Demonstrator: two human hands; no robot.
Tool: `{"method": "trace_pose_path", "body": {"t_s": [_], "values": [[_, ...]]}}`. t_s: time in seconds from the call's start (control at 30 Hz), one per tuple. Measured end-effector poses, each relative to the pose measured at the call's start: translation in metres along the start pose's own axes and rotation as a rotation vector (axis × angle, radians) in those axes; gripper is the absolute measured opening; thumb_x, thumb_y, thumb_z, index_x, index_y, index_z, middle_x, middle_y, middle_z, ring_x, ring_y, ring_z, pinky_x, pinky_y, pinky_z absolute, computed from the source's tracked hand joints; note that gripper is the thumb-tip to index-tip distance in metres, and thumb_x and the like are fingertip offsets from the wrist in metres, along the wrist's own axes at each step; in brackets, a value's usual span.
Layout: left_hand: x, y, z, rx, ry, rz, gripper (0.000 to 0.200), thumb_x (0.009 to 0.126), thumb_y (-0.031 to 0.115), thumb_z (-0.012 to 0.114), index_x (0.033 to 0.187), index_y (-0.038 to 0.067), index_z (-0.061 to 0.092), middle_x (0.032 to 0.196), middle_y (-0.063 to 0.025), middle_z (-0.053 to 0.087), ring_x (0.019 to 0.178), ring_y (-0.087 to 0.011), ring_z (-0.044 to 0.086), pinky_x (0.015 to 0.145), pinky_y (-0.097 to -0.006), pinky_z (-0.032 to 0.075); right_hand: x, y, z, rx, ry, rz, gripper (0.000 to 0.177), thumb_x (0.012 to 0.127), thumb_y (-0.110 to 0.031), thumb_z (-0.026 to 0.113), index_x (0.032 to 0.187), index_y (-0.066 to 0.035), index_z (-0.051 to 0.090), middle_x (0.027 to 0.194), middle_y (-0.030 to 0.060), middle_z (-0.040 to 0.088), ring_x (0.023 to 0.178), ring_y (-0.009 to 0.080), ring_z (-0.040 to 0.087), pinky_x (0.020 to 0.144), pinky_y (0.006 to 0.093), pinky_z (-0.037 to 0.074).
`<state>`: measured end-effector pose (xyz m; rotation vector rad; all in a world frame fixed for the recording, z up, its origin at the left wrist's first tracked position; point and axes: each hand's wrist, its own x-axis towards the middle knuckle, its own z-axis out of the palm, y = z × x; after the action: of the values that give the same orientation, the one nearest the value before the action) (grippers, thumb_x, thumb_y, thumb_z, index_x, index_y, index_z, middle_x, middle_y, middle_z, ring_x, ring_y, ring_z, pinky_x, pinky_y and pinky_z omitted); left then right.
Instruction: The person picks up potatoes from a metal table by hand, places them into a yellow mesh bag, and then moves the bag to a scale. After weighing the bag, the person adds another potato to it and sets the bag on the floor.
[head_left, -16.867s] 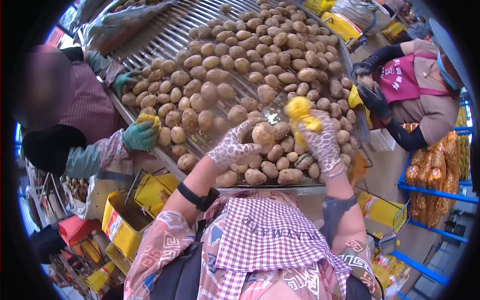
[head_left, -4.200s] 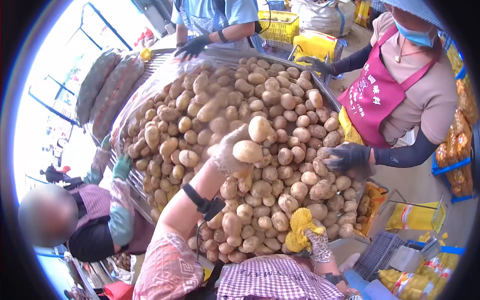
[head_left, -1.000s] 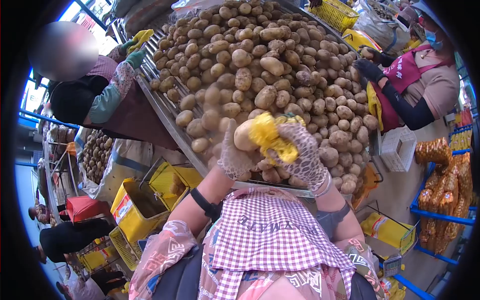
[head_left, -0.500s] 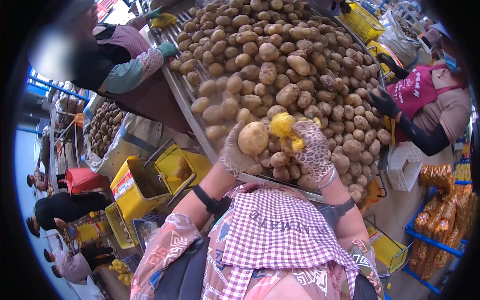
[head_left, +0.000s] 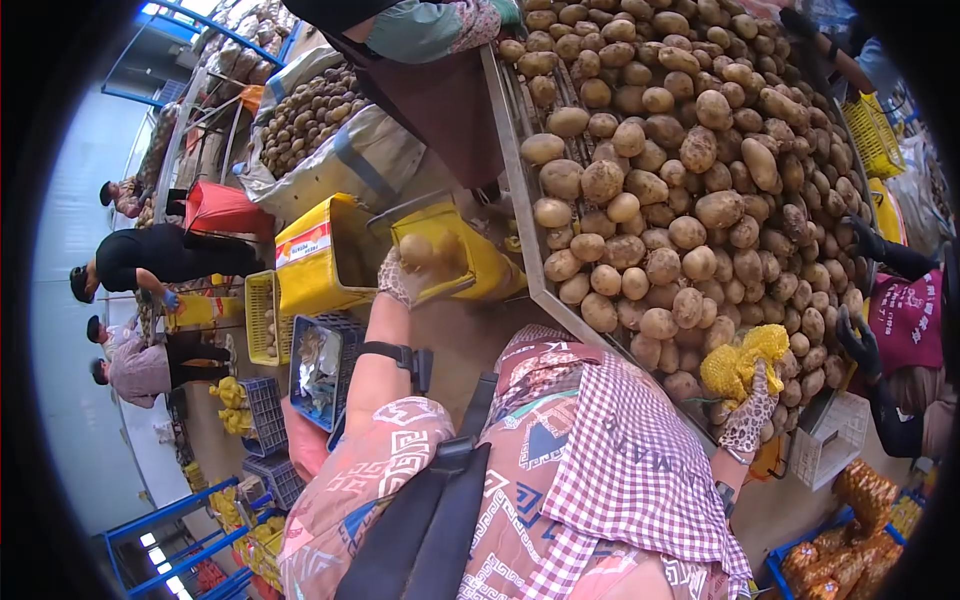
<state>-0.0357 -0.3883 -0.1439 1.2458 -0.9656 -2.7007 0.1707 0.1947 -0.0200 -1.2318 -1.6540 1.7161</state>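
My left hand (head_left: 396, 279), in a leopard-print glove, reaches out over an open yellow bin (head_left: 488, 272) beside the sorting table. A large light-brown potato (head_left: 415, 250) is against its fingers, blurred by motion. More blurred brown shapes are inside that bin. On the right, my gloved right hand (head_left: 752, 412) is closed around a bunched yellow mesh net (head_left: 745, 362), low over the near end of the potato pile (head_left: 700, 235). The pile lies on a metal-edged table (head_left: 528, 255).
Another yellow bin (head_left: 310, 255) stands left of the first. A blue crate (head_left: 325, 365) and a big sack of potatoes (head_left: 375, 150) are nearby. Co-workers stand at the table's far left and right; one dark-gloved hand (head_left: 857, 340) is beside the pile. A white crate (head_left: 832, 437) sits at right.
My view has turned left. My left hand has carried the large potato from the table to over the yellow bin. My right hand stays by the pile with the yellow net.
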Motion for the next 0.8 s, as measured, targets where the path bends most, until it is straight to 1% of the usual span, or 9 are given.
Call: {"method": "trace_pose_path", "body": {"t_s": [0.07,0.27,0.4,0.47,0.57,0.67,0.73,0.77,0.8], "values": [[-0.01,0.014,0.007,0.534,0.152,-0.011,0.043,0.095,0.041,0.048,0.123,0.009,0.052,0.128,-0.0118,0.053,0.118,-0.0305,0.049,0.094,-0.0541,0.042,-0.002,0.001,-0.001,-0.008,0.005,-0.005,0.053,0.086,-0.019,0.07,0.132,-0.001,0.049,0.12,0.0106,0.058,0.104,0.0194,0.058,0.086,0.0332,0.052],[-0.065,-0.048,0.098,0.545,-0.053,0.191,0.034,0.095,0.03,0.054,0.115,0.004,0.06,0.101,-0.0091,0.066,0.087,-0.022,0.065,0.08,-0.0334,0.051,-0.009,0.001,-0.007,-0.053,0.059,-0.057,0.054,0.086,-0.019,0.071,0.132,-0.001,0.049,0.121,0.0108,0.057,0.104,0.0195,0.058,0.086,0.0332,0.052],[-0.161,-0.14,0.187,1.229,-0.87,0.59,0.038,0.085,0.016,0.069,0.121,0.006,0.058,0.118,-0.0128,0.063,0.106,-0.027,0.062,0.095,-0.0367,0.048,-0.017,0.002,-0.01,-0.111,0.132,-0.142,0.054,0.086,-0.018,0.071,0.132,-0.001,0.049,0.121,0.0109,0.057,0.104,0.0196,0.059,0.086,0.0332,0.052],[-0.21,-0.164,0.233,1.624,-1.4,1.055,0.053,0.078,0.016,0.073,0.128,0.01,0.055,0.132,-0.0134,0.054,0.118,-0.0314,0.054,0.103,-0.0402,0.042,-0.029,-0.004,-0.007,0.016,0.025,-0.156,0.056,0.085,-0.018,0.072,0.133,-0.001,0.048,0.121,0.0116,0.057,0.104,0.0203,0.059,0.085,0.0323,0.052],[-0.21,-0.235,0.246,1.761,-1.733,1.098,0.057,0.074,0.013,0.072,0.128,0.014,0.054,0.137,-0.0132,0.051,0.13,-0.0318,0.045,0.107,-0.0442,0.038,-0.048,-0.018,0.0,0.092,0.031,-0.151,0.048,0.083,-0.01,0.073,0.125,0.004,0.054,0.115,0.0093,0.061,0.101,0.0166,0.06,0.088,0.0308,0.05],[-0.207,-0.261,0.257,1.987,-1.692,0.953,0.056,0.078,0.021,0.07,0.13,0.012,0.051,0.132,-0.0145,0.054,0.124,-0.0304,0.05,0.105,-0.0434,0.04,-0.047,-0.001,-0.011,0.118,0.022,-0.196,0.047,0.083,-0.008,0.073,0.124,0.005,0.054,0.114,0.0091,0.061,0.102,0.0169,0.059,0.089,0.0309,0.05],[-0.185,-0.264,0.252,1.614,-1.307,0.597,0.05,0.086,0.029,0.064,0.129,0.008,0.049,0.122,-0.014,0.058,0.113,-0.0269,0.057,0.101,-0.0398,0.044,-0.051,0.01,-0.019,0.035,0.002,-0.236,0.046,0.083,-0.008,0.073,0.123,0.005,0.055,0.114,0.0087,0.061,0.102,0.0167,0.059,0.089,0.03,0.05],[-0.201,-0.248,0.259,0.991,-1.28,-0.195,0.047,0.092,0.039,0.057,0.124,0.005,0.05,0.11,-0.0114,0.061,0.1,-0.0218,0.062,0.087,-0.0354,0.053,-0.048,0.019,-0.021,0.048,0.085,-0.204,0.045,0.084,-0.009,0.072,0.123,0.004,0.055,0.114,0.0082,0.06,0.101,0.0164,0.059,0.088,0.0295,0.05],[-0.204,-0.242,0.258,1.003,-1.294,-0.197,0.047,0.092,0.039,0.057,0.124,0.005,0.05,0.11,-0.0114,0.061,0.1,-0.0218,0.062,0.087,-0.0354,0.053,-0.05,0.025,-0.026,0.06,0.099,-0.203,0.045,0.084,-0.009,0.072,0.123,0.004,0.055,0.114,0.0082,0.06,0.101,0.0164,0.059,0.088,0.0295,0.05]]}}
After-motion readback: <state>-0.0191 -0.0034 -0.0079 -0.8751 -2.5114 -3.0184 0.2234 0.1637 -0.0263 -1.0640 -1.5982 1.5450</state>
